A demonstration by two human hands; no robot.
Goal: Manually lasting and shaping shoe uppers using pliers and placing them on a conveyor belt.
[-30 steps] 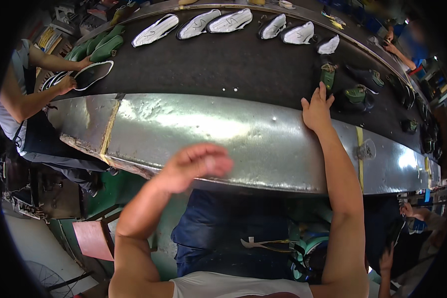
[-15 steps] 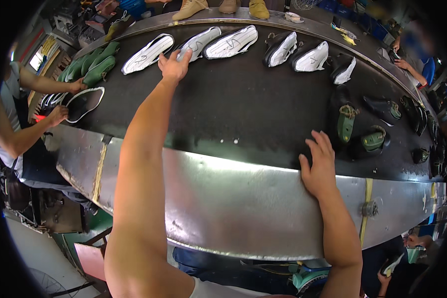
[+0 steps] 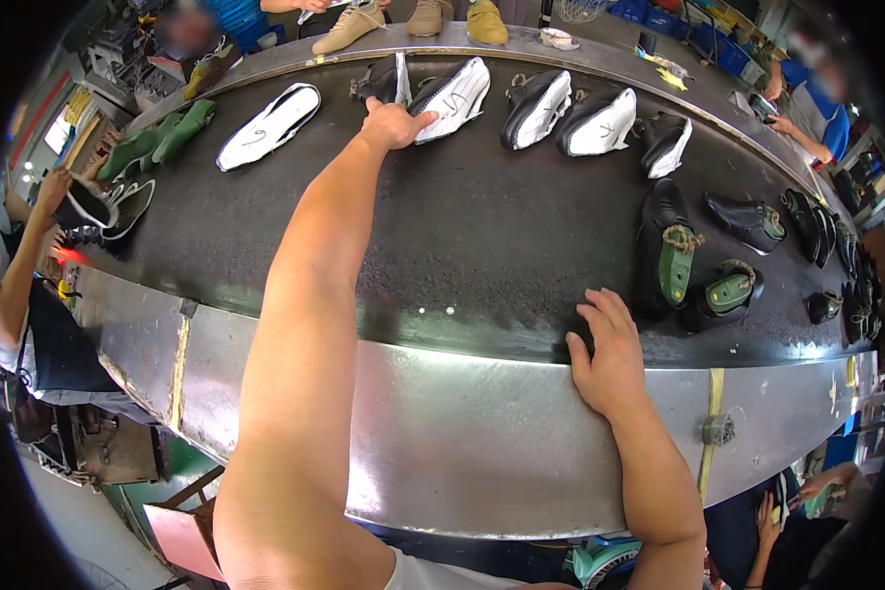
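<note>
My left hand (image 3: 393,125) reaches to the far side of the black belt, fingers curled at a black shoe (image 3: 376,81) with a white edge, its thumb out to the right. The shoe stands on its side; my hand hides its near end. Just right of it lies a shoe with a white marked sole (image 3: 454,101) facing up, close to my thumb. Farther left is another white-soled shoe (image 3: 268,128). My right hand (image 3: 610,354) rests at the belt's near edge by the metal ledge, fingers loosely spread, holding nothing.
Three more white-soled shoes (image 3: 600,126) lie to the right, then black shoes on green lasts (image 3: 728,293). Green lasts (image 3: 182,133) sit at the left, beside a co-worker's arm (image 3: 25,236) holding a dark shoe part. Tan shoes (image 3: 349,27) stand beyond the far rail.
My left hand has moved right, and the shoe by it has turned from sole-up onto its side. My right hand stays by the belt's edge. The left co-worker has lifted a shoe part.
</note>
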